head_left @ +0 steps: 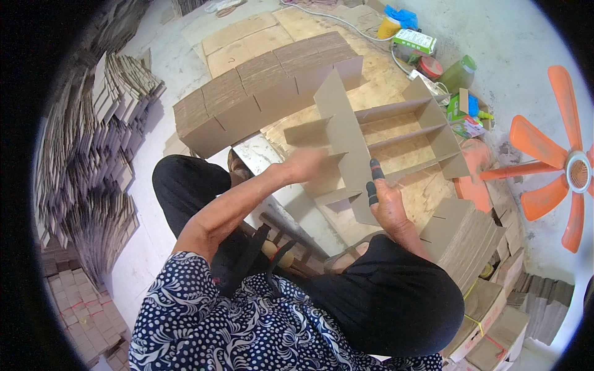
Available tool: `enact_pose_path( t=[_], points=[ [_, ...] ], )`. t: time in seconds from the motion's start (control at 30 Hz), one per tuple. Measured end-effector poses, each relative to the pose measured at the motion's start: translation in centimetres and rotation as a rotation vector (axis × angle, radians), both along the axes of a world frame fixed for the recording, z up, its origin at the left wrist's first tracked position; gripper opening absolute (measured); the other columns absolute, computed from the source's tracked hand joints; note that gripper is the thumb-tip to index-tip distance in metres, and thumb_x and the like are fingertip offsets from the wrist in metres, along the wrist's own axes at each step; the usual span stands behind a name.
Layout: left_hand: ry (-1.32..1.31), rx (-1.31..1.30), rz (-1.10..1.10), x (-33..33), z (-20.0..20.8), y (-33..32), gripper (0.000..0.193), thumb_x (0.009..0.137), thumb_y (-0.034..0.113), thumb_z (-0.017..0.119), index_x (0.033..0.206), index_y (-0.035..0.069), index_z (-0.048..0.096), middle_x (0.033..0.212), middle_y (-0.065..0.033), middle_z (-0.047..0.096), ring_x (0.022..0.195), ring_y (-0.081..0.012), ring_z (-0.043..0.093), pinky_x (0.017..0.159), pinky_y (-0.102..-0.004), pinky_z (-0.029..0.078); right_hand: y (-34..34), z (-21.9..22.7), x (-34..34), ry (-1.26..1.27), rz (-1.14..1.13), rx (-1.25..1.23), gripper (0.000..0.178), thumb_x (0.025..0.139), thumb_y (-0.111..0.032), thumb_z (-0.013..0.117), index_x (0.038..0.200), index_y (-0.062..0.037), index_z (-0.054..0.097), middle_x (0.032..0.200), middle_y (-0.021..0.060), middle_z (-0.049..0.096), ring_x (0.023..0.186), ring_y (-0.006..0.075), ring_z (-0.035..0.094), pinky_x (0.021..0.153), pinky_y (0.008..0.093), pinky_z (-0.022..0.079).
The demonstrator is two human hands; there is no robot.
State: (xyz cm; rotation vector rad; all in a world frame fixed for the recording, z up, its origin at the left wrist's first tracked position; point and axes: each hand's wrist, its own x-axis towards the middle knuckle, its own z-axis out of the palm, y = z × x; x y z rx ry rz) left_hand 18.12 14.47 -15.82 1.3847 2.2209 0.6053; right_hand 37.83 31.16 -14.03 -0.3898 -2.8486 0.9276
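Note:
A slotted cardboard divider grid (396, 147) stands on the wooden board in front of me, its crossing strips forming open cells. One wide cardboard strip (346, 133) rises upright across the near-left part of the grid. My right hand (388, 199) grips the edge of this strip, with dark covers on some fingers. Smeared by motion, my left hand (307, 164) is at the short cross pieces left of the strip, and its fingers cannot be made out. Behind the left hand stands a long row of slotted cardboard strips (266, 86), packed on edge.
Another stack of slotted cardboard (464, 238) is beside my right knee. An orange fan (576, 170) stands at the far right. Jars and small boxes (416, 42) line the back right. Tall piles of folded cardboard (102, 142) fill the left side.

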Motion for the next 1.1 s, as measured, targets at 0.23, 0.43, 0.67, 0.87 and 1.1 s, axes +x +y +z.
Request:
enact_pose_path(
  t=[0.23,0.43,0.67,0.87,1.1],
  points=[
    [0.036,0.010,0.088,0.7,-0.1,0.2,0.014,0.071,0.001,0.051,0.085,0.000,0.054,0.074,-0.0246,0.060,0.075,-0.0445,0.059,0.066,-0.0533,0.046,0.7,0.5,-0.9,-0.076,0.058,-0.002,0.037,0.066,0.005,0.054,0.101,-0.0058,0.048,0.071,0.0259,0.059,0.070,0.0461,0.058,0.061,0.0530,0.047],
    [0.118,0.029,0.101,0.9,-1.3,0.5,0.011,0.073,0.001,0.053,0.083,0.001,0.052,0.071,-0.0240,0.060,0.072,-0.0435,0.060,0.065,-0.0524,0.047,1.4,0.7,-1.8,-0.083,0.151,0.016,0.031,0.069,0.003,0.054,0.098,-0.0047,0.048,0.072,0.0256,0.059,0.071,0.0469,0.058,0.063,0.0542,0.047],
    [0.039,0.025,0.131,0.9,-0.4,0.9,0.009,0.073,0.002,0.053,0.081,0.000,0.052,0.071,-0.0259,0.059,0.072,-0.0445,0.059,0.064,-0.0521,0.047,1.9,1.5,-2.6,-0.129,0.358,0.208,0.044,0.069,0.003,0.057,0.112,-0.0013,0.046,0.074,0.0236,0.061,0.072,0.0412,0.061,0.063,0.0486,0.049],
    [0.102,0.062,0.138,1.3,-1.2,0.7,0.008,0.073,0.002,0.053,0.080,-0.001,0.051,0.069,-0.0272,0.058,0.070,-0.0463,0.058,0.062,-0.0534,0.046,2.0,1.7,-3.1,-0.187,0.336,0.174,0.026,0.075,-0.003,0.052,0.101,-0.0034,0.049,0.073,0.0236,0.061,0.072,0.0414,0.062,0.065,0.0501,0.049],
    [0.092,0.028,0.130,1.8,-1.2,0.9,0.006,0.074,0.003,0.052,0.079,0.000,0.050,0.069,-0.0262,0.058,0.071,-0.0460,0.058,0.063,-0.0538,0.046,-0.2,2.7,-3.0,-0.303,0.260,0.224,0.017,0.077,-0.004,0.051,0.093,0.0002,0.051,0.074,0.0235,0.062,0.077,0.0415,0.062,0.066,0.0498,0.049]
  ],
)
